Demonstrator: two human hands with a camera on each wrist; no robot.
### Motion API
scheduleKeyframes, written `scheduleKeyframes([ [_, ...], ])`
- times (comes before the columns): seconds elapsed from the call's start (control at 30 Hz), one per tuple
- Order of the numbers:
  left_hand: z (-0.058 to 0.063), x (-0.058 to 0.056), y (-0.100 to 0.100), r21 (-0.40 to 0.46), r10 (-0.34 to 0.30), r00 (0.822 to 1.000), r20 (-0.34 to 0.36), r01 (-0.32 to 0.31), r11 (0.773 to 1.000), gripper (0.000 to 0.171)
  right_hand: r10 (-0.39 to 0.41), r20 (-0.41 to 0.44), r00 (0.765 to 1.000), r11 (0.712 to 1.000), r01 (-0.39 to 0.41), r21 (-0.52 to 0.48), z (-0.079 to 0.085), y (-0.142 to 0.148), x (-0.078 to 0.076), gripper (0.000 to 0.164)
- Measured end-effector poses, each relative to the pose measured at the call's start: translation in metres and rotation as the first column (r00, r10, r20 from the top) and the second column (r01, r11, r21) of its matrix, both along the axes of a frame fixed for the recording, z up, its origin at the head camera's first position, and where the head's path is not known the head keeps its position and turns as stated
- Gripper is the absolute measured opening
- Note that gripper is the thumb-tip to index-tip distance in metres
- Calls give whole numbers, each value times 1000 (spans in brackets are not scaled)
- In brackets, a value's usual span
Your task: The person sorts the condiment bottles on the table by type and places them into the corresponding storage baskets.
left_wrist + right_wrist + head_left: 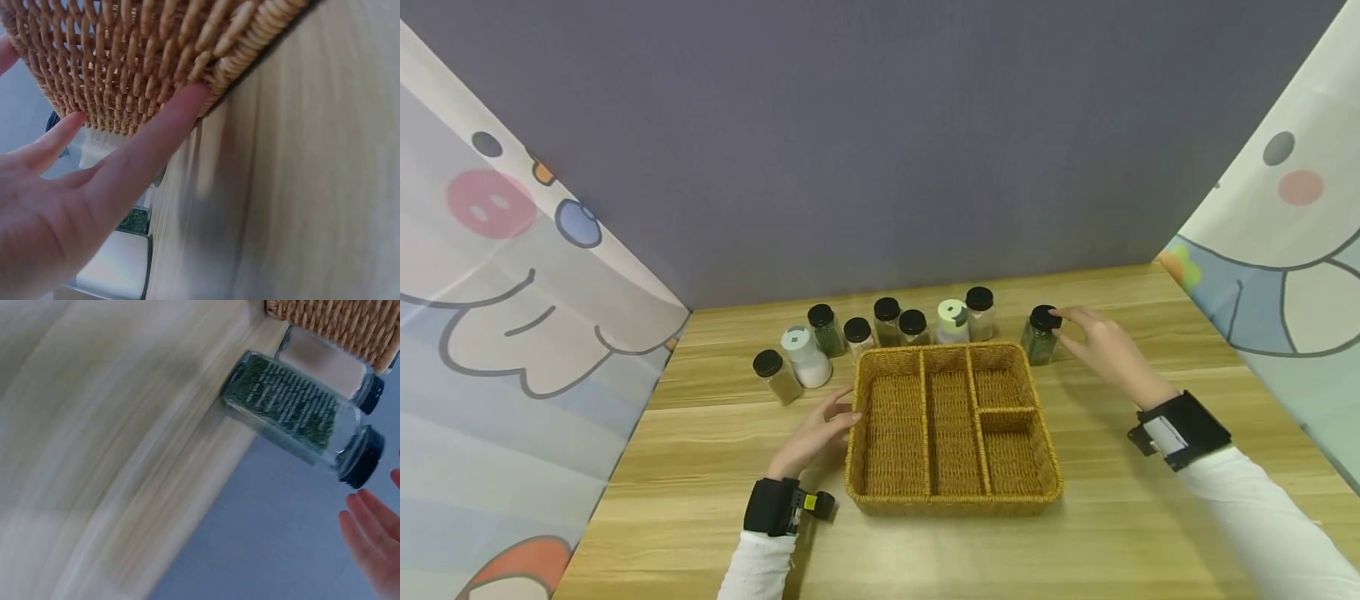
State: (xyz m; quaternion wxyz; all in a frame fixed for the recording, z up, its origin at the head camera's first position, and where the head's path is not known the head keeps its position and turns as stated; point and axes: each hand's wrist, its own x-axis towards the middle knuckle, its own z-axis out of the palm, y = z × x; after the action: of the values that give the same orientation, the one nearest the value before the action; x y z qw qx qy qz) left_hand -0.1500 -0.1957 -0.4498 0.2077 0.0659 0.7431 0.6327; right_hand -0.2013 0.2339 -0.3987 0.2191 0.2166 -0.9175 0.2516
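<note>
A woven wicker basket (955, 503) with several compartments stands on the table. My left hand (812, 433) is at its left side. In the left wrist view, extended fingers touch the basket's outer wall (125, 69). To the right of the basket, a glass spice jar (1039, 342) with a black lid and green flakes stands upright. My right hand (1105, 346) reaches toward its lid, thumb and fingers apart. The right wrist view shows the fingertips (359, 506) close beside the black lid (362, 457), with a small gap between them.
Behind the basket stand several jars, among them a white-lidded jar (952, 321) and a black-lidded one (981, 315). Left of it are another white-lidded jar (807, 358) and a tilted-looking brown jar (778, 377). A grey panel (880, 167) rises at the table's back edge.
</note>
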Motion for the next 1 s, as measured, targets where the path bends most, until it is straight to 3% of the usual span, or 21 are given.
scheduleKeyframes([
  [0.17,2,-2,-1,38,-4,999,38,2,999,61,5,136,991,994,10,-109,-2,3,-16,37],
  [0.37,23,4,4,5,-5,999,54,4,1000,61,60,278,959,989,-19,-146,-7,5,-27,46],
  [0.43,24,5,4,6,-10,998,58,10,1000,61,69,311,948,988,-22,-154,-8,4,-28,48],
  [0.73,1,-3,-3,37,-4,997,77,1,999,63,55,353,934,984,8,-176,-13,3,-32,49],
  [1.0,-1,-6,-5,41,2,996,87,-6,999,65,59,339,939,980,10,-198,-14,1,-33,48],
])
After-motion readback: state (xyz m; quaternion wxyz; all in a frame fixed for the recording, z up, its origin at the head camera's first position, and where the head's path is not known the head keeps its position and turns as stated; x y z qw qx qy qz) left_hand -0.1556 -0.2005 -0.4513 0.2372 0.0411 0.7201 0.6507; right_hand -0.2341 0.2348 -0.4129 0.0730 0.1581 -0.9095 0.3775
